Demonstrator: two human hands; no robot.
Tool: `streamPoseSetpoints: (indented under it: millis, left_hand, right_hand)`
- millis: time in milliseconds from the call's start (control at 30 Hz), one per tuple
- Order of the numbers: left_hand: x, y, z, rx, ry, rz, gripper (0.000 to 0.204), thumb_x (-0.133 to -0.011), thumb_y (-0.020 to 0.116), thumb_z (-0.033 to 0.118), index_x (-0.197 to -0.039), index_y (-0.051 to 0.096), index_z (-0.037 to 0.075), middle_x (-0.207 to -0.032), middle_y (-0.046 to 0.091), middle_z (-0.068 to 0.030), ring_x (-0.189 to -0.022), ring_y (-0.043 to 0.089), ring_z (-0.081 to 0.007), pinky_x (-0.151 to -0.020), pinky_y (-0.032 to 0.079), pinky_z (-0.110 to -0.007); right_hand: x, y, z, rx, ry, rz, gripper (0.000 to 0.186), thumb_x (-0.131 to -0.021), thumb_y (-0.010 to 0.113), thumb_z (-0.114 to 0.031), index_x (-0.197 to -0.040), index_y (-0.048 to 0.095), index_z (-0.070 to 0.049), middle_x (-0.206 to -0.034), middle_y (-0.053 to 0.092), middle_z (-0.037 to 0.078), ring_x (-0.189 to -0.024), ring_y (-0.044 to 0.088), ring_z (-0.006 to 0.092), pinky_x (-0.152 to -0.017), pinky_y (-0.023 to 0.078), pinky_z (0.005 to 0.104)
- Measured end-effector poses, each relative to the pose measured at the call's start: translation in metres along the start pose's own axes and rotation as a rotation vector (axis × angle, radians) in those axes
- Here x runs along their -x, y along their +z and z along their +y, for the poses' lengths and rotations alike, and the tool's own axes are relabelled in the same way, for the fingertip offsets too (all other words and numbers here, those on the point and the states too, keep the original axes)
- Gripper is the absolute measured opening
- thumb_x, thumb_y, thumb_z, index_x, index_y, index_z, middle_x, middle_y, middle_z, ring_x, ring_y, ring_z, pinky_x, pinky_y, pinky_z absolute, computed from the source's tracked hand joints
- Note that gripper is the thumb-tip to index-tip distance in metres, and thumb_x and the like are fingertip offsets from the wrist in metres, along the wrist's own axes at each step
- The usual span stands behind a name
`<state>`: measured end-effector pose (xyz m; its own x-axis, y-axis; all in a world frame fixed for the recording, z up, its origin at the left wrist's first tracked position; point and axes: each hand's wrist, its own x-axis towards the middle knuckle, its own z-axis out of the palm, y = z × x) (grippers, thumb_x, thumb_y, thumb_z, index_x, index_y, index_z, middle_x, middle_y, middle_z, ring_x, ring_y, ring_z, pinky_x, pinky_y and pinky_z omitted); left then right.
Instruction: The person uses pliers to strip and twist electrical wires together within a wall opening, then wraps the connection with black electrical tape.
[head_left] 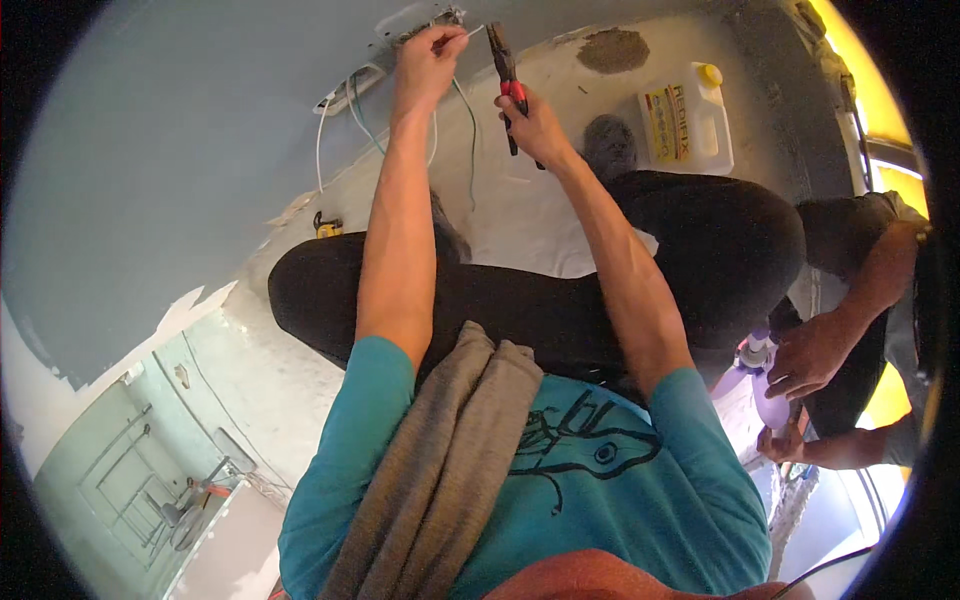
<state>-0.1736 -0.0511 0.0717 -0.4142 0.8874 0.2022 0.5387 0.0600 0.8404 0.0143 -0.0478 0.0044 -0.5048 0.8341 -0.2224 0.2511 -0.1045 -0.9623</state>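
Note:
Up at the grey wall, my left hand (430, 68) pinches a thin white wire (477, 29), its short end sticking out toward the right. My right hand (537, 128) grips a pair of pliers (504, 70) with red and black handles, jaws pointing up. The plier head is close to the wire's tip; whether they touch I cannot tell. Behind my left hand is a rough wall opening (445, 17). Lower along the wall sits a recessed box (352, 88), from which white and green wires hang. A loose green wire (472, 140) dangles between my forearms.
A white jug (712, 130) with a yellow cap stands on the floor beyond my right knee. By my left knee lies a yellow and black tape measure (327, 228). At the right, another person's hands (815, 355) hold a purple-lit device (755, 360). Brown powder (612, 50) marks the floor.

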Motion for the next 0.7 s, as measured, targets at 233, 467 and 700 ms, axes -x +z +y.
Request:
streamPoseSetpoints:
  millis: [233, 467, 700]
  left_hand:
    - [-0.005, 0.000, 0.004, -0.115, -0.044, -0.008, 0.025, -0.085, 0.070, 0.027, -0.101, 0.073, 0.007, -0.090, 0.073, -0.0092, -0.081, 0.068, -0.0183, -0.075, 0.051, -0.032]
    - [-0.004, 0.000, 0.007, -0.148, -0.071, -0.032, 0.025, -0.085, 0.070, 0.027, -0.101, 0.073, 0.009, -0.090, 0.073, -0.0094, -0.081, 0.068, -0.0206, -0.075, 0.051, -0.033]
    - [0.000, 0.004, -0.001, -0.269, 0.141, -0.050, 0.021, -0.086, 0.066, 0.022, -0.099, 0.072, 0.006, -0.096, 0.071, -0.0125, -0.085, 0.069, -0.0266, -0.076, 0.052, -0.035]
  right_hand:
    - [-0.003, 0.006, 0.010, 0.170, -0.161, 0.085, 0.030, -0.096, 0.057, -0.026, -0.114, 0.057, -0.002, -0.095, 0.064, 0.022, -0.091, 0.061, 0.0368, -0.079, 0.048, 0.0427]
    - [0.002, -0.010, 0.010, 0.171, -0.160, 0.065, 0.029, -0.095, 0.058, -0.024, -0.114, 0.059, -0.002, -0.099, 0.065, 0.024, -0.090, 0.063, 0.0410, -0.079, 0.049, 0.0450]
    - [0.018, -0.025, -0.023, -0.037, 0.146, -0.144, 0.032, -0.096, 0.057, -0.030, -0.108, 0.060, 0.000, -0.089, 0.066, 0.010, -0.069, 0.062, 0.0185, -0.066, 0.052, 0.0355]
